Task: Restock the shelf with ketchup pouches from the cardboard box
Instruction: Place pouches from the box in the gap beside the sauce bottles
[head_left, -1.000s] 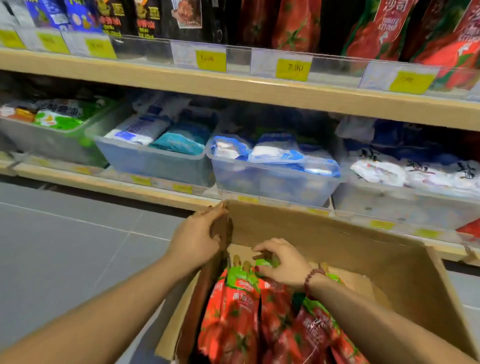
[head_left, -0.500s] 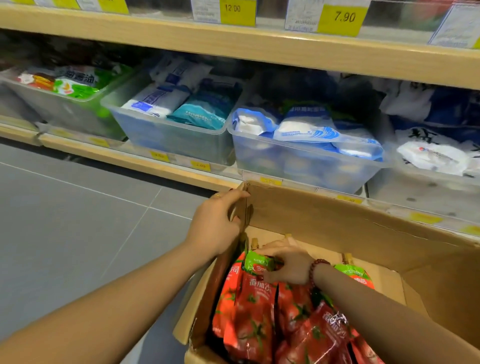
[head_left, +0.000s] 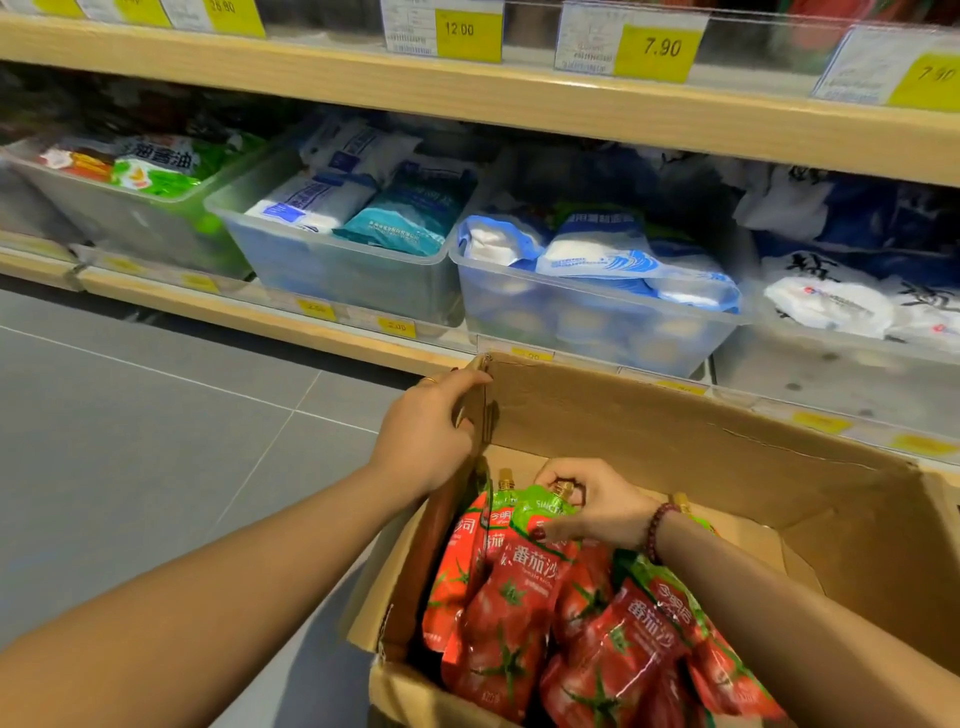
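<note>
Right hand (head_left: 597, 506) apparently pinches ketchup pouch (head_left: 524, 582).

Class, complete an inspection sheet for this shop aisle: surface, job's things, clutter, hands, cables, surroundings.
Surface: grey tiled floor; the box's support is out of view.
Job's things: open cardboard box, red ketchup pouches packed inside; wooden shelf above.
Clutter: nothing seen.
Hands: left hand grips the box's corner flap; right hand pinches one pouch's green top.
Cables: nothing seen.
Surroundings: yellow price tags on the shelf edge; clear bins of bagged goods on the lower shelf.
</note>
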